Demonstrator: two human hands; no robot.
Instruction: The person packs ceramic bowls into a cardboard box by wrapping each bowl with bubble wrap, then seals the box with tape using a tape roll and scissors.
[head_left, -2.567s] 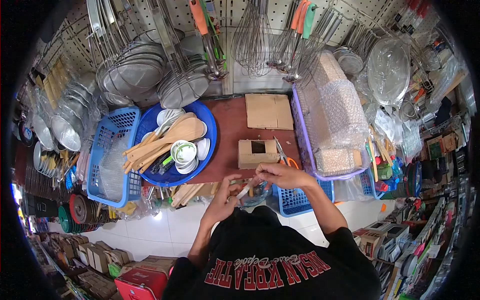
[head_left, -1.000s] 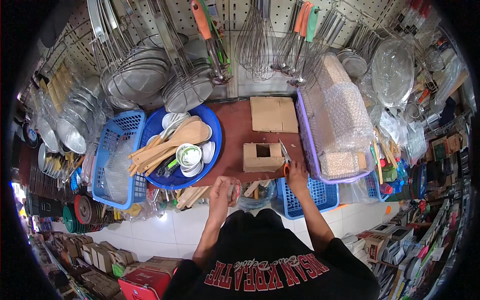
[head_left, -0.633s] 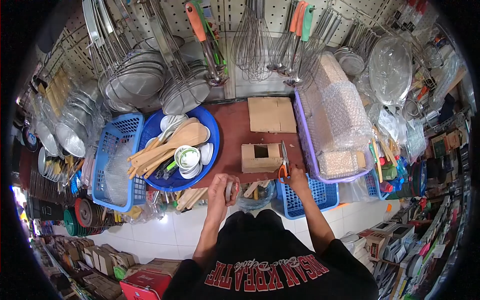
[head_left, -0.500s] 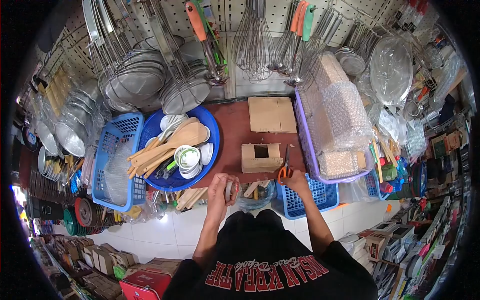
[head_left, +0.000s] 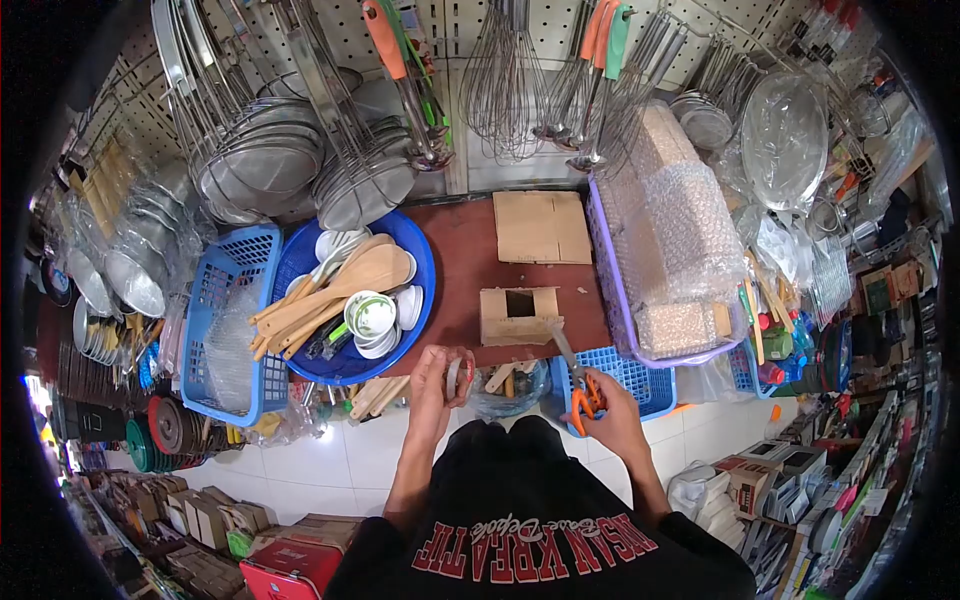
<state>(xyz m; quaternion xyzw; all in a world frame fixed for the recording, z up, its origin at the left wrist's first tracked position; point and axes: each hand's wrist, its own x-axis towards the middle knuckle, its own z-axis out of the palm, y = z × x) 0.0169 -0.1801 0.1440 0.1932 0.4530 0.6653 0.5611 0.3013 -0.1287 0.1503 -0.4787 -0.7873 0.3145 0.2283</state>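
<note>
My left hand (head_left: 434, 385) is closed on a small roll of tape (head_left: 457, 379), just past the front edge of the brown table (head_left: 462, 250). Orange-handled scissors (head_left: 587, 400) are in my right hand (head_left: 612, 412), their blades tilted up and left toward a small cardboard box (head_left: 520, 316). The box has a dark opening in its top and lies near the table's front edge, between and beyond my hands. Behind it a flat piece of cardboard (head_left: 542, 227) rests on the table.
A blue bowl (head_left: 427, 300) of wooden spoons and a blue basket (head_left: 190, 345) stand left. At right is a purple basket (head_left: 612, 290) with bubble-wrapped boxes; a lower blue basket (head_left: 650, 385) sits below. Whisks (head_left: 503, 95) and strainers hang behind.
My right hand has moved down and slightly right with the scissors, which now tilt to the upper left and show more of their handles. My left hand has shifted slightly, still holding the tape.
</note>
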